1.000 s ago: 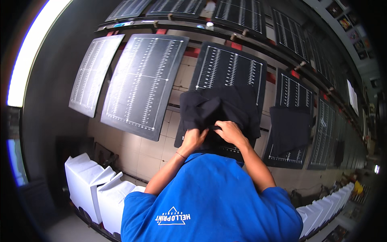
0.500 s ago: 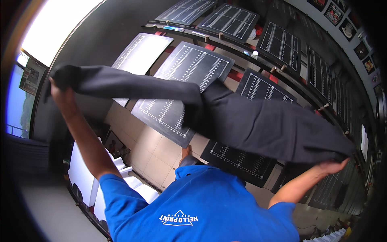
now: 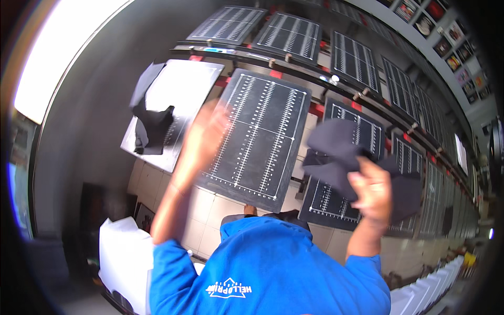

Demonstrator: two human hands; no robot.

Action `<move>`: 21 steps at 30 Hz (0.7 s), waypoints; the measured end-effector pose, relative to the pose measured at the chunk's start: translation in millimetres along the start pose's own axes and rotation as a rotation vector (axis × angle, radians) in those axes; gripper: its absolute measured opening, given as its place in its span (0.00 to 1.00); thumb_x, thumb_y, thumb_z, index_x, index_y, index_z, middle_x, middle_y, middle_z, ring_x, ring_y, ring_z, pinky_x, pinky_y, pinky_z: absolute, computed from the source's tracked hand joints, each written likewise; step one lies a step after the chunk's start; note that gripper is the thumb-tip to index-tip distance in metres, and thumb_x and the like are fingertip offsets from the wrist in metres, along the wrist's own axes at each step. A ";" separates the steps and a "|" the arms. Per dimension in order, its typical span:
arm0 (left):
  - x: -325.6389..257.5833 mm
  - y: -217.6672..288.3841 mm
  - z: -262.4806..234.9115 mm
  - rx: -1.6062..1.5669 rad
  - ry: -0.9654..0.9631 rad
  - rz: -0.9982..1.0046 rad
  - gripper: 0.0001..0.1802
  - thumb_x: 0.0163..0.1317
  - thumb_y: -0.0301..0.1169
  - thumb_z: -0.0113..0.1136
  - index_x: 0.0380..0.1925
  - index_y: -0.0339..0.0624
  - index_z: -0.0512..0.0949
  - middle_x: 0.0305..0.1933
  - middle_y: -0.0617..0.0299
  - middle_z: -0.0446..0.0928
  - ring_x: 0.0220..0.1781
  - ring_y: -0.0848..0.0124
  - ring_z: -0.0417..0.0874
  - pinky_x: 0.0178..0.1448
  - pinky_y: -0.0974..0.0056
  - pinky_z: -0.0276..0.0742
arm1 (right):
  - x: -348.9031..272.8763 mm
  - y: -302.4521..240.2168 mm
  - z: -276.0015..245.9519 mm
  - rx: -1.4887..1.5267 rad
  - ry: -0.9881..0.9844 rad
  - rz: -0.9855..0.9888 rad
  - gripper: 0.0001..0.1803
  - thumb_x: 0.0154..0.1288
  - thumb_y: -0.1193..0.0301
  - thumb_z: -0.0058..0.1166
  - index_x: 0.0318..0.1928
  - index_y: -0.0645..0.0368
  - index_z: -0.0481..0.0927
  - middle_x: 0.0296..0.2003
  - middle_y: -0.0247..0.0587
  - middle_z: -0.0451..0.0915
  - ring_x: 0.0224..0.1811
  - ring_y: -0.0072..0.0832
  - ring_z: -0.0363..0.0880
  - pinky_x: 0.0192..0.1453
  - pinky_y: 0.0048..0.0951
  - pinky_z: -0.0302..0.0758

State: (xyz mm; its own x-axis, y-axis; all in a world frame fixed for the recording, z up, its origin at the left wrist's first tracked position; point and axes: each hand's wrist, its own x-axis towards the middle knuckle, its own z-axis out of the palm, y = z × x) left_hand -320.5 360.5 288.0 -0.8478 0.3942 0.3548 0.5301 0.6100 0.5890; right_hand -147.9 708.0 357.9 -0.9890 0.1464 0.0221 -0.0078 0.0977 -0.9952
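Observation:
My right hand (image 3: pixel 371 191), slightly blurred, is curled against a bunched dark cloth (image 3: pixel 336 142). The cloth spreads to both sides of the hand, over the boards on the right; its exact grip is partly lost in the blur. My left hand (image 3: pixel 207 134) is smeared by motion, its fingers seemingly stretched out, with no cloth in it. It hovers at the left edge of the middle dark printing board (image 3: pixel 268 136), which is marked with white ruler lines. Another dark cloth piece (image 3: pixel 152 126) lies crumpled on the pale, shiny board (image 3: pixel 178 100) at the left.
More dark ruled boards (image 3: pixel 291 37) stand in a row beyond a long rail (image 3: pixel 294 60). Below left is a white-covered stack (image 3: pixel 126 252); white folded sheets (image 3: pixel 430 289) are at the lower right. Tiled floor (image 3: pixel 212 207) shows between the boards and me.
The dark cloth no longer stretches between my hands. One piece now lies on the left board, out of my left hand, which has moved right. My right hand has come inward with the other cloth.

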 end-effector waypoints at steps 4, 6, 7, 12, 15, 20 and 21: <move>-73.6 82.6 108.8 -1.742 -0.541 -0.643 0.18 0.75 0.44 0.54 0.49 0.39 0.77 0.51 0.60 0.79 0.52 0.72 0.80 0.57 0.63 0.77 | -10.5 44.4 102.5 -0.583 -0.205 0.071 0.25 0.70 0.70 0.54 0.66 0.56 0.73 0.35 0.60 0.84 0.34 0.49 0.88 0.39 0.44 0.82; -83.0 67.7 148.3 -1.741 -0.504 -0.880 0.11 0.75 0.39 0.56 0.39 0.45 0.76 0.39 0.68 0.77 0.41 0.80 0.78 0.45 0.69 0.78 | -25.0 86.0 115.2 -0.737 -0.383 0.114 0.26 0.68 0.68 0.55 0.64 0.62 0.71 0.43 0.61 0.83 0.42 0.57 0.84 0.46 0.51 0.80; -79.0 72.3 148.0 -1.778 -0.437 -0.931 0.08 0.74 0.33 0.56 0.33 0.47 0.73 0.31 0.72 0.73 0.31 0.82 0.74 0.35 0.71 0.75 | -31.2 98.8 119.9 -0.676 -0.319 0.103 0.25 0.68 0.68 0.55 0.63 0.63 0.71 0.44 0.61 0.83 0.44 0.57 0.83 0.48 0.50 0.80; -90.4 57.3 156.7 -1.979 -0.085 -0.945 0.04 0.76 0.33 0.53 0.45 0.47 0.73 0.46 0.67 0.81 0.50 0.74 0.82 0.58 0.65 0.78 | -52.7 103.8 118.5 -0.426 -0.087 0.212 0.19 0.73 0.67 0.53 0.58 0.65 0.69 0.32 0.52 0.85 0.34 0.39 0.88 0.38 0.37 0.82; -89.5 64.7 135.8 -2.226 -0.124 -0.744 0.20 0.77 0.43 0.48 0.62 0.50 0.74 0.67 0.63 0.75 0.72 0.63 0.70 0.78 0.50 0.58 | -51.2 114.9 103.7 -0.064 -0.061 0.613 0.20 0.78 0.62 0.46 0.59 0.65 0.67 0.31 0.48 0.82 0.22 0.30 0.84 0.22 0.26 0.77; -91.7 69.3 130.4 -2.321 -0.265 -0.665 0.24 0.77 0.47 0.48 0.67 0.51 0.70 0.71 0.60 0.71 0.74 0.59 0.68 0.79 0.47 0.57 | -44.8 115.7 114.0 0.162 -0.057 0.792 0.27 0.78 0.54 0.42 0.63 0.65 0.68 0.40 0.51 0.80 0.19 0.30 0.82 0.18 0.26 0.76; -90.6 67.0 129.3 -2.374 -0.414 -0.591 0.24 0.76 0.46 0.49 0.68 0.54 0.68 0.72 0.60 0.69 0.74 0.58 0.66 0.79 0.46 0.56 | -43.9 121.1 117.5 0.218 -0.024 0.798 0.21 0.76 0.59 0.47 0.57 0.63 0.73 0.37 0.47 0.80 0.17 0.27 0.78 0.16 0.25 0.72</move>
State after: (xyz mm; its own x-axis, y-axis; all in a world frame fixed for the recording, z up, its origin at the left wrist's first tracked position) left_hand -206.1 454.6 201.4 -0.6376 0.7703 0.0129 -0.7663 -0.6359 0.0915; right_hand -122.8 597.7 225.2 -0.7122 0.0695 -0.6986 0.6721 -0.2200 -0.7070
